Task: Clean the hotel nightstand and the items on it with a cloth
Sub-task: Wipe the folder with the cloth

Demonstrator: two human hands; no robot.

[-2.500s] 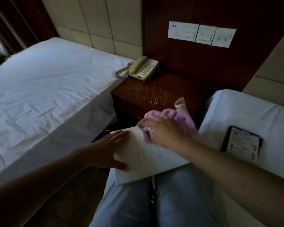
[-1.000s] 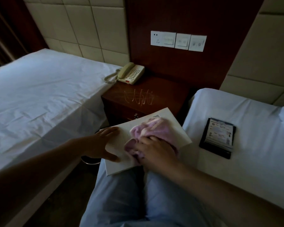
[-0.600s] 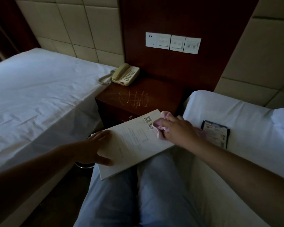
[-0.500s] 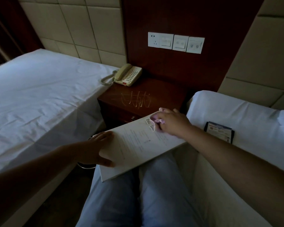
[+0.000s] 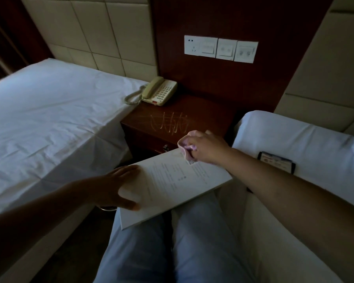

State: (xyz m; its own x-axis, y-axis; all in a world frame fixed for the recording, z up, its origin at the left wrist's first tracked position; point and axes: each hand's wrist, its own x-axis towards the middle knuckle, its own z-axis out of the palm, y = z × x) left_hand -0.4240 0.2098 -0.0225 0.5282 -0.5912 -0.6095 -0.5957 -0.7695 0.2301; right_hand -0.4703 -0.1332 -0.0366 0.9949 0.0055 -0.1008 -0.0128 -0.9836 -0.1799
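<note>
The right hand (image 5: 206,147) has its fingers curled around a bunched pink cloth (image 5: 185,145) and presses it onto the far corner of a white card (image 5: 176,184), beside a small printed code. The left hand (image 5: 117,187) lies on the card's near-left part, fingers extended flat, thumb at the card's near edge. The card rests tilted across the person's lap, on light blue trousers (image 5: 151,248). The nightstand (image 5: 202,117) stands just beyond the card, between two white beds; its dark wooden top bears pale streaks near the front. A beige telephone (image 5: 159,92) sits at its rear-left corner. A dark-framed card (image 5: 276,163) lies on the right bed (image 5: 307,144).
</note>
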